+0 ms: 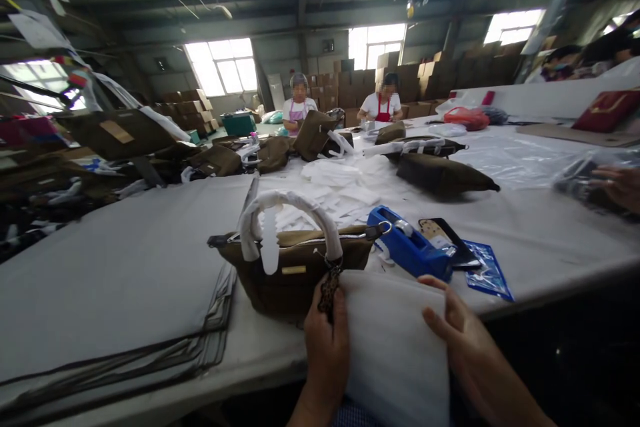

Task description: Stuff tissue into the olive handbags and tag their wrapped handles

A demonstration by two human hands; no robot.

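Note:
An olive-brown handbag (275, 287) stands upright on the table in front of me, with its two handles (285, 199) wrapped in white material and a zip along the top. From the base of one handle hangs a dark spotted tag (329, 290). My left hand (326, 340) is closed, pinching that tag between thumb and fingers. A thin white foam sheet (395, 340) lies between my hands, its left edge beside the tag. My right hand (463, 333) grips the sheet's right side, thumb in front and fingers behind.
A blue tape dispenser (410, 243), a phone (453, 243) and a blue packet (487, 270) lie to the right. Flat grey pieces with dark edges (125, 280) are stacked left. White sheets (340, 187) and more bags (440, 173) lie beyond. Other people work across the table and at right.

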